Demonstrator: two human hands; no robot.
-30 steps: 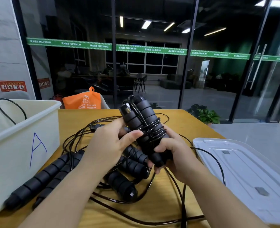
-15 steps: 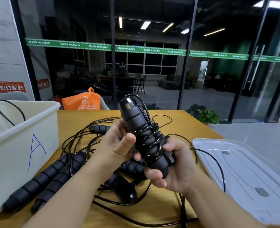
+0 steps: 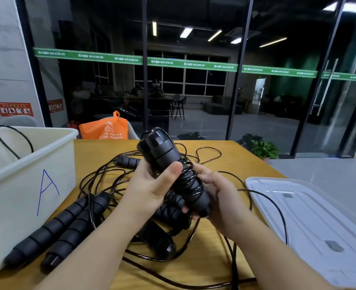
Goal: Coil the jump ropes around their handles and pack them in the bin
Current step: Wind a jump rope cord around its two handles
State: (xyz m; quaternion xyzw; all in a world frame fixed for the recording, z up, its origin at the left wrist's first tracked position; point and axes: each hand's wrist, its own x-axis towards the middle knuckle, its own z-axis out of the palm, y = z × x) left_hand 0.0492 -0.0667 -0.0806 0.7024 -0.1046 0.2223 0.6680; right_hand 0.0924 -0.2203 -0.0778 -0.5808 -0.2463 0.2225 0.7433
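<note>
Two loose handles (image 3: 53,229) are lying nearest, beside the bin (image 3: 26,185) marked A, with a lid (image 3: 311,222) lying right. Above the table (image 3: 225,151), the left hand (image 3: 150,189) is gripping the bundled handles (image 3: 173,170), thumb pressing across them; the right hand (image 3: 221,197) is clasping their lower end, where rope (image 3: 188,183) is sitting coiled. Farther off, loose rope and another handle (image 3: 128,162) are lying tangled.
</note>
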